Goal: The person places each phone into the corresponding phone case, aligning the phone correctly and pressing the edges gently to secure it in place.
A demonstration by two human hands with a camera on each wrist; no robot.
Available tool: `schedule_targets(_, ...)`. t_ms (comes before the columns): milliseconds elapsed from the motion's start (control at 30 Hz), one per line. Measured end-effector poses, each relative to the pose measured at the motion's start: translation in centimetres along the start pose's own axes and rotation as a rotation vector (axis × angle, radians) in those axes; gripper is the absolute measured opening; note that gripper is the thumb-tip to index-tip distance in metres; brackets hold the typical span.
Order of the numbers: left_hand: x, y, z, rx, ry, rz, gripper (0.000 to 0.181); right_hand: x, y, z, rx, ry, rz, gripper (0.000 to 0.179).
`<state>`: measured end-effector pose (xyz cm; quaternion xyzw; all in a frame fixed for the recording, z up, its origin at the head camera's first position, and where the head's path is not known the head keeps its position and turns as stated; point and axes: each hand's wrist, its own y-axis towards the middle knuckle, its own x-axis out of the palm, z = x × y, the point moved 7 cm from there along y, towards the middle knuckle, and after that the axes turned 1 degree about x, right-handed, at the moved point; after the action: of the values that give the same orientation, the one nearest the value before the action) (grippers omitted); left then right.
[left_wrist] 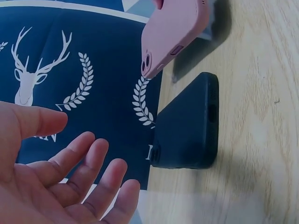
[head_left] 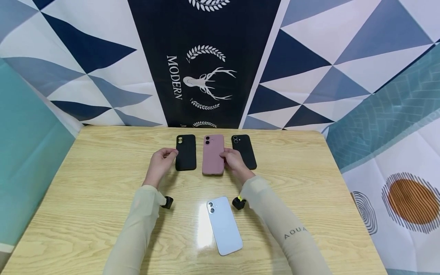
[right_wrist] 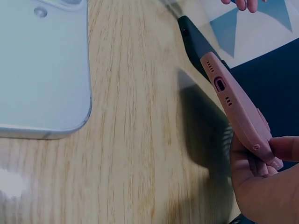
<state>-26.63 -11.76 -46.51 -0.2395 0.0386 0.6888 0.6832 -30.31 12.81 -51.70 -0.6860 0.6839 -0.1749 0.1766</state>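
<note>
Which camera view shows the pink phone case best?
The head view, because nearly the whole back of the pink phone case shows. The left wrist view cuts it off at the top; the right wrist view shows mainly its bottom end.

The pink case in the right hand and the black case beside the left hand look matt, smooth and rubbery, while the pale phone short of both hands looks glossy on the shiny, wood-grained table.
</note>
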Motion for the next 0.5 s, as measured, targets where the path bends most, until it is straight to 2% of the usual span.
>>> schedule_targets(200, 0.07, 0.45, -0.01, -0.026, 0.015, -0.009, 0.038, 0.04, 0.34, 0.19, 0.002, -0.021, -0.006, 0.036)
schedule_targets(500, -0.04, 0.86, 0.33, -0.018, 0.026, -0.008, 0.04, 0.01, 0.9, 0.38, 0.028, -0.039, 0.008, 0.035)
